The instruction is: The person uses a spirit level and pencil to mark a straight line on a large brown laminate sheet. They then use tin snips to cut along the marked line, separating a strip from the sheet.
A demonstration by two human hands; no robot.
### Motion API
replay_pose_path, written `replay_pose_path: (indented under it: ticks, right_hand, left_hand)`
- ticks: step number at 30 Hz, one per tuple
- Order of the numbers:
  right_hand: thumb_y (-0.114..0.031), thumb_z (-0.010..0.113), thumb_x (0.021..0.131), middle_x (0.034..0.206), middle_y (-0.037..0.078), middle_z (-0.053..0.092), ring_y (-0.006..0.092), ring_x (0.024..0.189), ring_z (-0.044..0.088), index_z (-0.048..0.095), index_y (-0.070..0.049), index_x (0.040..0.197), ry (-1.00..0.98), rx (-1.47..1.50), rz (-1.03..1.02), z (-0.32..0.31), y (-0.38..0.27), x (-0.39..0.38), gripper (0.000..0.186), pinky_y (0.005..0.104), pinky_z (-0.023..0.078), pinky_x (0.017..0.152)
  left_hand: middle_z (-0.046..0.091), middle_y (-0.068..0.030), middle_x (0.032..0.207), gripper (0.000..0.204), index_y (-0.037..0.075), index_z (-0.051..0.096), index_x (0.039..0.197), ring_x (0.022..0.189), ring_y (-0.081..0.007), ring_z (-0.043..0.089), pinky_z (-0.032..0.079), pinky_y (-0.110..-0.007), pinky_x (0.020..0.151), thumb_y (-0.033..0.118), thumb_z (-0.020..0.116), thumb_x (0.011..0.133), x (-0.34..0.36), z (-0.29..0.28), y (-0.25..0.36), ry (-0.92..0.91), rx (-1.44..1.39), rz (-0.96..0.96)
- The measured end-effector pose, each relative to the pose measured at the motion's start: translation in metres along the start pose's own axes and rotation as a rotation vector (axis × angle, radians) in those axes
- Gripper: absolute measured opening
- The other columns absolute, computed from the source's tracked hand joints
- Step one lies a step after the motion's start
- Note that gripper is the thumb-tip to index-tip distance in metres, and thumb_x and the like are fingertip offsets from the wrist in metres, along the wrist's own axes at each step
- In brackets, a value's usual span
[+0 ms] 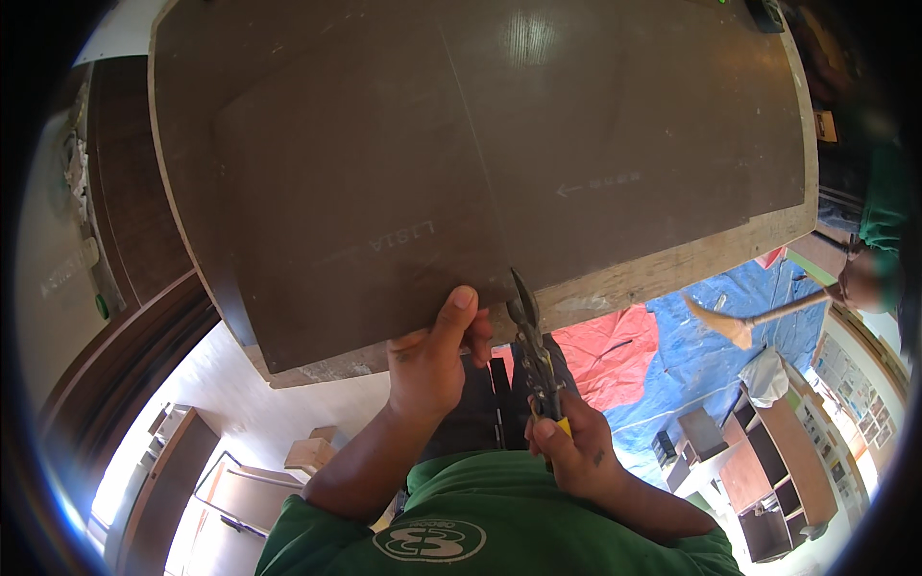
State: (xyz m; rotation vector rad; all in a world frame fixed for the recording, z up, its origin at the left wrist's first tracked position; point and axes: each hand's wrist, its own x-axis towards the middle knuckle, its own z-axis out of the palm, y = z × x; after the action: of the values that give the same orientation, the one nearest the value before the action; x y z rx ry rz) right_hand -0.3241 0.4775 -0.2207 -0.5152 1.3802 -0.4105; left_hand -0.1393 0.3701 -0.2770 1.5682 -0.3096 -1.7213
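Note:
A large dark brown sheet [355, 163] lies over a wooden table, with a pale straight line marked across it. My left hand [432, 355] grips the sheet's near edge, thumb on top and fingers beneath. In my right hand [576, 446] is a pair of tin snips [534, 355] with yellow on the handles. The snips point away from me, and their blades meet the near edge of the sheet close to the marked line. How far the lower blade reaches under the sheet is hidden.
The table's bare wooden edge [663, 259] shows along the near side. Blue tarp [711, 355] and red sheeting [610, 355] cover the floor at right. A person's hand [869, 280] at the far right holds a broom [730, 322]. Open shelving [768, 490] stands at lower right.

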Motion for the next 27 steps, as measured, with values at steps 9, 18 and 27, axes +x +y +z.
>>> replay_pose_path:
  ticks: [9,18,27]
  right_hand:
    - [-0.038,0.068,0.108,0.085,0.004,0.065,0.0116,0.079,0.060,0.063,0.000,0.112,0.003,0.004,-0.014,0.0027,0.0020,0.0019,0.039,0.0312,0.050,0.072]
    - [-0.036,0.067,0.108,0.085,0.005,0.065,0.0116,0.078,0.060,0.063,0.001,0.113,0.008,-0.022,-0.006,0.0033,-0.0006,0.0034,0.038,0.0306,0.050,0.072]
    - [-0.038,0.067,0.108,0.085,0.006,0.066,0.0122,0.079,0.060,0.062,0.002,0.114,0.002,-0.038,-0.016,0.0035,-0.0047,0.0054,0.041,0.0314,0.050,0.073]
  left_hand:
    - [0.068,-0.0096,0.081,0.029,0.000,0.070,0.100,0.063,-0.0183,0.066,0.051,-0.031,0.051,0.027,0.075,0.105,-0.0016,-0.0018,-0.0020,0.013,0.001,-0.027]
    - [0.068,-0.0110,0.084,0.028,0.000,0.069,0.103,0.065,-0.0187,0.066,0.051,-0.032,0.050,0.027,0.075,0.105,-0.0004,-0.0041,-0.0016,-0.006,0.000,-0.030]
    - [0.067,-0.0128,0.081,0.031,0.000,0.068,0.104,0.060,-0.0208,0.064,0.050,-0.032,0.050,0.030,0.074,0.105,-0.0007,-0.0044,-0.0021,-0.012,0.021,-0.034]
